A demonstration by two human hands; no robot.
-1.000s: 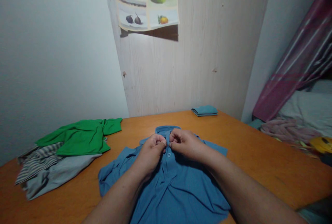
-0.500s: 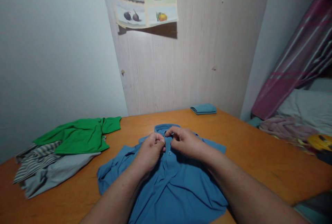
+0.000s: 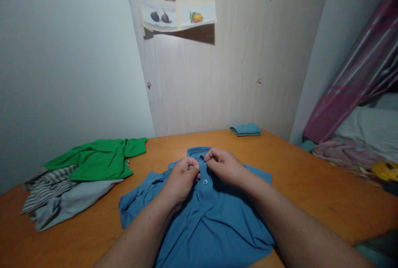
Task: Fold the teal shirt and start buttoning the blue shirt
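Observation:
A blue polo shirt (image 3: 205, 222) lies front up on the orange wooden table (image 3: 311, 193), collar pointing away from me. My left hand (image 3: 183, 175) and my right hand (image 3: 222, 164) are both closed in a pinch on the shirt's button placket just below the collar, fingertips nearly touching. One fastened button shows just under the fingers.
A pile of clothes sits at the table's left: a green shirt (image 3: 96, 160) on a striped garment (image 3: 43, 187) and a grey one (image 3: 71, 201). A small folded blue cloth (image 3: 246, 129) lies at the far edge by the wooden panel. A bed with bedding (image 3: 357, 143) stands to the right.
Both hands have shifted a little up the placket toward the collar, still pinching it. The view has drifted slightly.

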